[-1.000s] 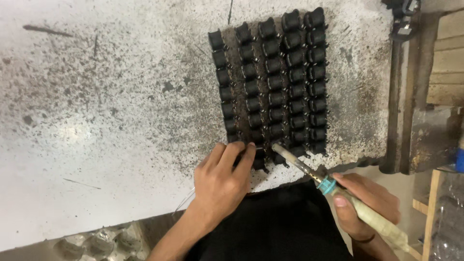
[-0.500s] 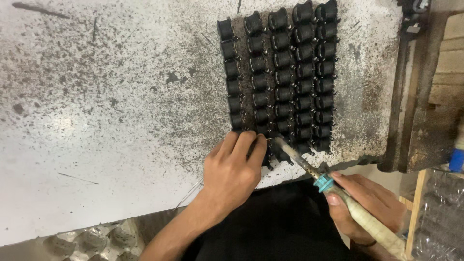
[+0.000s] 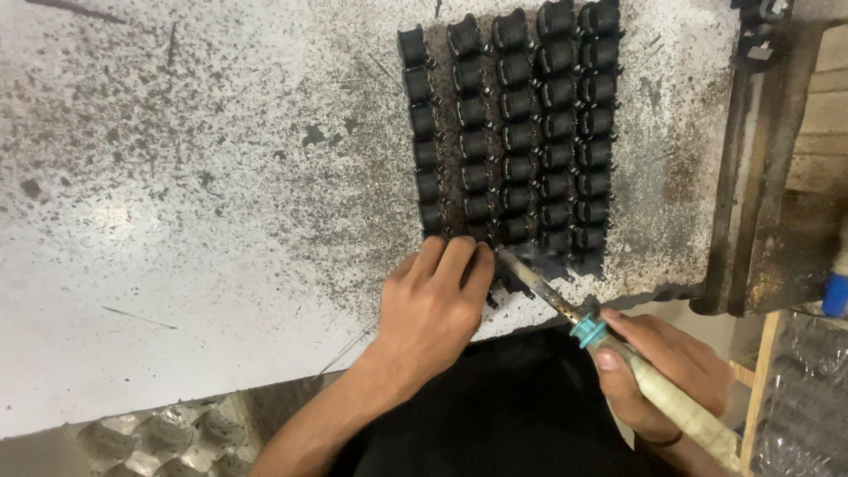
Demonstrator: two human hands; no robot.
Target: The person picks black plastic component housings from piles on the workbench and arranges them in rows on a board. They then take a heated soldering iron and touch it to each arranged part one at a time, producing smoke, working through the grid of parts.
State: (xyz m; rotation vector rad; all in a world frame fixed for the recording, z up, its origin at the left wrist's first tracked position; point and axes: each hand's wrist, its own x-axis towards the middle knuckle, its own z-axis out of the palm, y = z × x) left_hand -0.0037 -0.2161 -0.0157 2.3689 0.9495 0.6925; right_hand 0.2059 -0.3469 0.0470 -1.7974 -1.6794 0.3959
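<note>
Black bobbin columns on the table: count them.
5 bobbin columns, side by side on the speckled table; the left hand covers the leftmost ones' near ends, maybe hiding bobbins.

My left hand (image 3: 433, 305) lies palm down, fingers (image 3: 455, 261) curled forward and pressed together at the tips, forearm running back toward lower left. My right hand (image 3: 667, 371) sits lower right, wrapped in a closed grip, thumb (image 3: 609, 358) on top pointing up-left, wrist bent, dark band on it.
</note>
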